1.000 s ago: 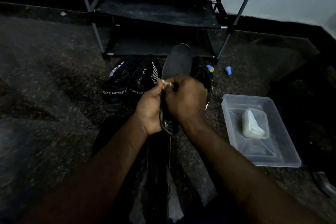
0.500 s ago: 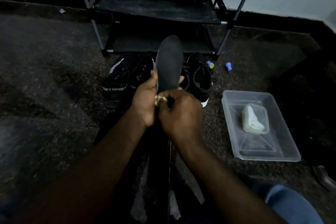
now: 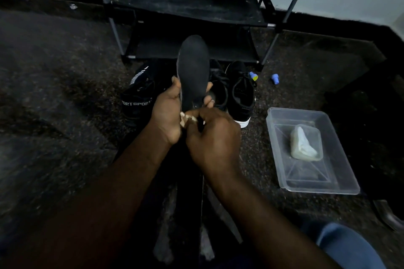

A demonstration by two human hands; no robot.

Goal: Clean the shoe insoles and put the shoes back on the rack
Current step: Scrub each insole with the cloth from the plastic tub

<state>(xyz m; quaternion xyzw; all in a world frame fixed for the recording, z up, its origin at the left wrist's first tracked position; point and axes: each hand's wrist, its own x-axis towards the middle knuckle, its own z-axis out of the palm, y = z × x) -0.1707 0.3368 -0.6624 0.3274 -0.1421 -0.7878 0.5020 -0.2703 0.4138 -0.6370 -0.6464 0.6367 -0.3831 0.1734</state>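
Observation:
A dark insole (image 3: 193,72) stands upright in the middle of the view, its toe end pointing up. My left hand (image 3: 168,111) grips it around the lower part, thumb on the left edge and fingertips showing on the right edge. My right hand (image 3: 213,137) pinches a small pale cloth or wipe (image 3: 185,119) against the heel end of the insole. Behind the insole, black sneakers stand on the floor: one marked "SPORT" (image 3: 136,98) at the left and a laced pair (image 3: 241,94) at the right. The black shoe rack (image 3: 188,6) stands against the wall beyond them.
A clear plastic tub (image 3: 328,183) holding a pale lump sits on the dark floor at the right. Two small blue caps (image 3: 275,78) lie near the rack's right leg. My legs stretch out below my arms. A dark shoe tip (image 3: 389,216) shows at the right edge.
The insole has risen from under my hands and now stands clear above them. My right hand has slid down from its middle to its heel end with the wipe.

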